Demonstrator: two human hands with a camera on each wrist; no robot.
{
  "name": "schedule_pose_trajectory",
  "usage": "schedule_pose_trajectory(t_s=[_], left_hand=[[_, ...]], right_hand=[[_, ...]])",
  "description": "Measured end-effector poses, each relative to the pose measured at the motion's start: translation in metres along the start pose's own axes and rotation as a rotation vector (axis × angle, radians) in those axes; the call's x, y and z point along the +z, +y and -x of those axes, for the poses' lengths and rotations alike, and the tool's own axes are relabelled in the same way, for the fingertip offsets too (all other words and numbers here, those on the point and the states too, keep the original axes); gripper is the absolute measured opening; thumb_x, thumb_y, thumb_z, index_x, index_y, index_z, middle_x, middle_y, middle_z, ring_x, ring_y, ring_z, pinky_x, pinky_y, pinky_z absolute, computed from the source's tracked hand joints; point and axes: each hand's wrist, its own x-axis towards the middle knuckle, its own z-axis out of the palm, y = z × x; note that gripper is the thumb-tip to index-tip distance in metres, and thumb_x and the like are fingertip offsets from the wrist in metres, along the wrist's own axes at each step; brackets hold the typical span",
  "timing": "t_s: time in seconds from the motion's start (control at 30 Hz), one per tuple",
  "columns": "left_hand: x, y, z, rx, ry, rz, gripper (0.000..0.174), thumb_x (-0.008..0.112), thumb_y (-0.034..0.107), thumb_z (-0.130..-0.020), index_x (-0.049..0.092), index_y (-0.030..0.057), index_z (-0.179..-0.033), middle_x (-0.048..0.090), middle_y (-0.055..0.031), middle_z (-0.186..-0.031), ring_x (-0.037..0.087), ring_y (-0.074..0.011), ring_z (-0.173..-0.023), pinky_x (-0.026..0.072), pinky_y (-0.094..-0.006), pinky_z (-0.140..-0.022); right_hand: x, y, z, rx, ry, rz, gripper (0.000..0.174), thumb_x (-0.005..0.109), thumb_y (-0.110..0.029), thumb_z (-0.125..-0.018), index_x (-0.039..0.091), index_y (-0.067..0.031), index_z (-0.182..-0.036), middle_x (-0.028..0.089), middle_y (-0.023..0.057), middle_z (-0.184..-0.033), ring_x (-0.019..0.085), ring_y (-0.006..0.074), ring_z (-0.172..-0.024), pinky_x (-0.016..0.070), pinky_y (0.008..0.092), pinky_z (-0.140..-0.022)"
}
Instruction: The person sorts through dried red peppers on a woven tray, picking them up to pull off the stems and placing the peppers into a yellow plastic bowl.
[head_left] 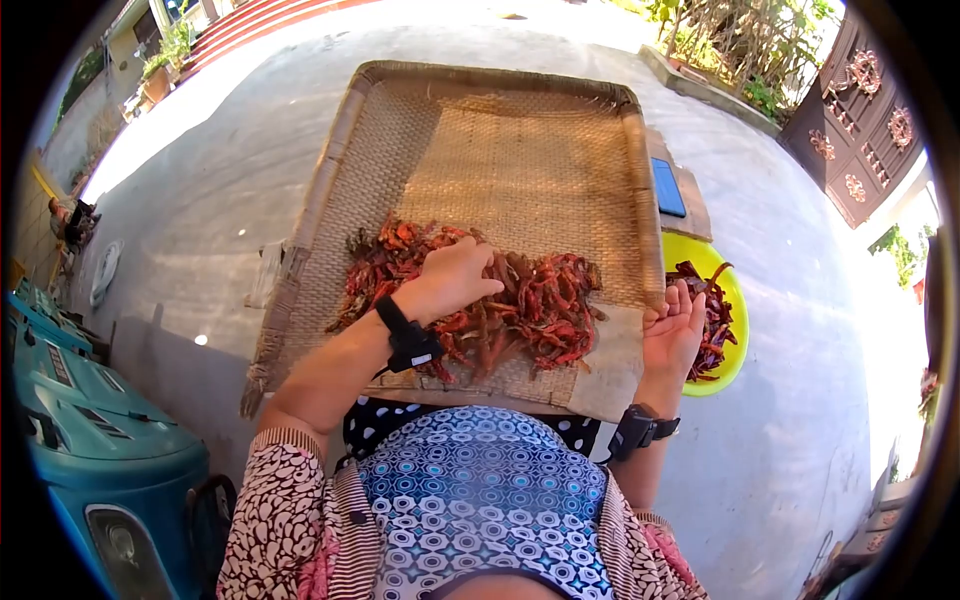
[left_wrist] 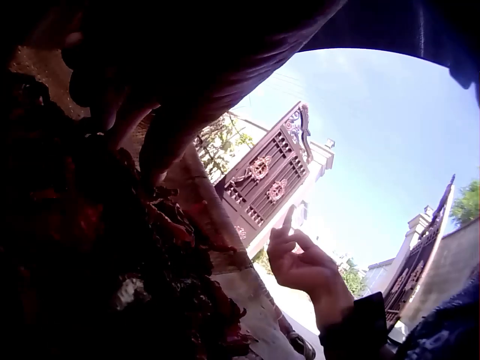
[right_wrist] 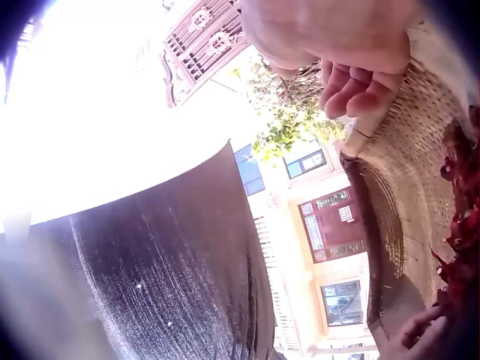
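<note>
A heap of dried red chilies (head_left: 560,310) lies on the near half of a woven rectangular tray (head_left: 520,150). The left hand (head_left: 455,280) is over the heap with its fingers down among the chilies; whether it pinches one is unclear. At the tray's right edge the right hand (head_left: 673,335) is raised, palm up, fingers loosely bent, with nothing seen in it. Beside that hand stands a yellow-green bowl (head_left: 738,335) of darker chilies. The left wrist view is dark, showing left fingers (left_wrist: 154,165) at the chilies. In the right wrist view, the right fingers (right_wrist: 356,94) curl loosely.
A piece of cardboard (head_left: 692,205) with a blue flat object (head_left: 667,188) lies right of the tray. Another flat piece (head_left: 610,370) covers the tray's near right corner. A teal vehicle (head_left: 120,440) stands at the left, on the concrete ground (head_left: 200,270).
</note>
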Motion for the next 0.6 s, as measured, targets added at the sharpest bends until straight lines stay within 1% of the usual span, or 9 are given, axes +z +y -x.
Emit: schedule_pose_trajectory(t_s=[0.03, 0.13, 0.17, 0.27, 0.3, 0.4, 0.47, 0.53, 0.6], left_hand=[[0.006, -0.002, -0.001, 0.024, 0.006, -0.002, 0.032, 0.07, 0.029, -0.087, 0.06, 0.006, -0.105, 0.055, -0.0119, -0.103, 0.058, -0.0284, -0.092, 0.048, -0.0404, -0.078], [0.01, -0.001, -0.002, 0.046, 0.009, 0.057, 0.031, 0.071, 0.029, -0.086, 0.059, 0.0079, -0.106, 0.054, -0.0118, -0.103, 0.057, -0.0281, -0.092, 0.0477, -0.0403, -0.078], [0.01, 0.0, -0.002, 0.044, 0.004, 0.088, 0.03, 0.07, 0.029, -0.087, 0.059, 0.0084, -0.105, 0.054, -0.0117, -0.102, 0.057, -0.028, -0.091, 0.0476, -0.0402, -0.079], [0.008, 0.002, 0.002, 0.048, -0.012, 0.136, 0.026, 0.069, 0.027, -0.088, 0.059, 0.0086, -0.103, 0.053, -0.0116, -0.102, 0.056, -0.0275, -0.09, 0.0475, -0.0397, -0.08], [0.006, 0.004, 0.004, 0.039, -0.003, 0.149, 0.025, 0.068, 0.026, -0.088, 0.058, 0.0083, -0.103, 0.052, -0.0114, -0.102, 0.056, -0.0272, -0.09, 0.0474, -0.0393, -0.08], [0.006, 0.002, 0.008, 0.017, 0.046, 0.224, 0.022, 0.067, 0.023, -0.089, 0.057, 0.007, -0.1, 0.051, -0.0108, -0.101, 0.056, -0.0258, -0.089, 0.047, -0.0382, -0.08], [0.009, -0.005, 0.01, 0.019, 0.081, 0.321, 0.02, 0.067, 0.021, -0.09, 0.056, 0.0057, -0.098, 0.05, -0.0108, -0.101, 0.056, -0.0244, -0.089, 0.0465, -0.0378, -0.08], [0.01, -0.01, 0.011, 0.019, 0.118, 0.399, 0.018, 0.066, 0.018, -0.09, 0.055, 0.0042, -0.096, 0.052, -0.0089, -0.097, 0.056, -0.021, -0.088, 0.0468, -0.0364, -0.078], [0.009, -0.008, 0.015, 0.005, 0.131, 0.488, 0.016, 0.064, 0.015, -0.091, 0.054, 0.0031, -0.094, 0.053, -0.0066, -0.093, 0.056, -0.0175, -0.085, 0.0474, -0.0343, -0.075]], right_hand=[[0.007, -0.004, 0.004, -0.003, 0.045, 0.0, 0.028, 0.05, -0.034, -0.102, 0.058, -0.009, -0.112, 0.057, -0.0017, -0.08, 0.047, 0.0096, -0.058, 0.0425, 0.0264, -0.059], [0.019, -0.006, 0.025, -0.105, -0.317, 0.309, 0.028, 0.052, -0.031, -0.101, 0.059, -0.0076, -0.114, 0.052, -0.0031, -0.072, 0.045, 0.0082, -0.056, 0.0398, 0.0233, -0.054], [0.028, -0.006, 0.035, -0.154, -0.411, 0.403, 0.02, 0.056, -0.026, -0.099, 0.06, -0.0063, -0.102, 0.051, -0.0034, -0.071, 0.043, 0.0057, -0.053, 0.0361, 0.0228, -0.051], [0.049, -0.014, 0.052, -0.192, -0.54, 0.793, 0.011, 0.06, -0.014, -0.097, 0.059, -0.0058, -0.089, 0.05, -0.0034, -0.065, 0.043, 0.0066, -0.052, 0.0341, 0.0222, -0.049], [0.065, -0.012, 0.063, -0.285, -0.497, 0.915, 0.016, 0.066, -0.009, -0.091, 0.057, -0.0041, -0.079, 0.047, -0.0022, -0.061, 0.039, 0.0066, -0.05, 0.0325, 0.0228, -0.048], [0.099, -0.024, 0.094, -0.768, -0.675, 1.048, 0.023, 0.069, -0.014, -0.089, 0.055, -0.0035, -0.075, 0.046, 0.0, -0.057, 0.04, 0.0095, -0.048, 0.0316, 0.0238, -0.047], [0.118, -0.039, 0.124, -0.962, -0.693, 1.023, 0.025, 0.072, -0.017, -0.084, 0.054, -0.0049, -0.07, 0.047, 0.001, -0.055, 0.043, 0.0128, -0.047, 0.0331, 0.0254, -0.046], [0.136, -0.039, 0.149, -1.05, -0.746, 0.698, 0.027, 0.075, -0.019, -0.078, 0.055, -0.0071, -0.066, 0.049, -0.0001, -0.055, 0.048, 0.0152, -0.048, 0.0363, 0.0276, -0.046], [0.144, -0.052, 0.169, -1.041, -0.868, 0.694, 0.031, 0.07, -0.023, -0.085, 0.047, -0.0078, -0.072, 0.044, 0.0002, -0.057, 0.036, 0.0119, -0.046, 0.027, 0.0284, -0.044]])
